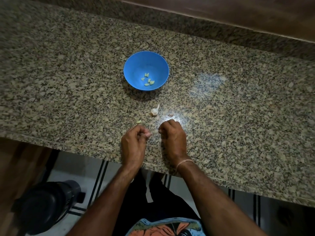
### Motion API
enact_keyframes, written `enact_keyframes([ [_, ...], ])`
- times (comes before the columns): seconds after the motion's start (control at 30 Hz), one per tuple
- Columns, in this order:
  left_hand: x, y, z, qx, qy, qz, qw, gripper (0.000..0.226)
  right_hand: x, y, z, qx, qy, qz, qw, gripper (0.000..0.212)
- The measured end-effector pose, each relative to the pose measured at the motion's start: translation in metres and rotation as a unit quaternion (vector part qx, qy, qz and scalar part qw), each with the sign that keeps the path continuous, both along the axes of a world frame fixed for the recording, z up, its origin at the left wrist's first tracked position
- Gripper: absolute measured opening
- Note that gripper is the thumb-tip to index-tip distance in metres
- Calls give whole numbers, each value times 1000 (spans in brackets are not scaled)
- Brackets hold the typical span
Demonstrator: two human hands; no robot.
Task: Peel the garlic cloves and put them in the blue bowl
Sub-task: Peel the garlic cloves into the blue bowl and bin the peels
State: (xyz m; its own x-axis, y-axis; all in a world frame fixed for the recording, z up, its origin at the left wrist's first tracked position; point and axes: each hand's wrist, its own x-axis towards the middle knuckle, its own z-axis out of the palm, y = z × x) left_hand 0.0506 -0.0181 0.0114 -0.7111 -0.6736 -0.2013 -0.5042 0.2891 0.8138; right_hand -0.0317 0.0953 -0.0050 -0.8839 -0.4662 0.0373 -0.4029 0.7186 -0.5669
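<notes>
The blue bowl (131, 65) stands in the middle of the granite counter with several peeled garlic cloves (148, 80) inside. Nearer me lies a partly broken garlic bulb (154, 111) with its stalk. One loose clove (138, 121) lies to the bulb's left, and a small pinkish piece (171, 114) to its right. My left hand (133, 143) is curled near the counter's front edge and pinches a small pinkish garlic clove (148, 135) at its fingertips. My right hand (173, 137) is a short gap to the right, fingers curled under, with nothing visible in it.
The granite counter (238, 116) ends in a front edge right under my wrists, and a raised dark wooden ledge (221, 11) runs along the back. Below the edge stands a black round object (46, 203) on the tiled floor at lower left.
</notes>
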Motion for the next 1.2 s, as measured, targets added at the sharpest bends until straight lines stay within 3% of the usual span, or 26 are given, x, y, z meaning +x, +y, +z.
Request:
enact_keyframes([
  [0.17, 4, -1, 3, 22, 2, 15, 1000, 16, -3, 0, -2, 75, 33, 40, 996, 10],
  [0.3, 16, -6, 1, 35, -2, 40, 999, 13, 3, 3, -1, 80, -7, 43, 996, 12],
  [0.37, 23, -9, 2, 39, -2, 57, 998, 11, 9, 2, 6, -23, -105, -10, 994, 26],
  [0.43, 34, -13, 5, 54, 4, 81, 995, 11, 17, -4, 14, -118, -215, -73, 967, 28],
  [0.63, 87, -40, 19, 41, 26, 141, 989, 14, 69, -52, 34, -232, -412, -74, 878, 17],
  [0.83, 190, -83, 26, 20, 49, 226, 973, 24, 152, -124, 46, -207, -488, 23, 847, 19],
  [1.2, 464, -154, 30, -3, 78, 397, 914, 19, 397, -237, 46, -146, -556, 153, 804, 28],
])
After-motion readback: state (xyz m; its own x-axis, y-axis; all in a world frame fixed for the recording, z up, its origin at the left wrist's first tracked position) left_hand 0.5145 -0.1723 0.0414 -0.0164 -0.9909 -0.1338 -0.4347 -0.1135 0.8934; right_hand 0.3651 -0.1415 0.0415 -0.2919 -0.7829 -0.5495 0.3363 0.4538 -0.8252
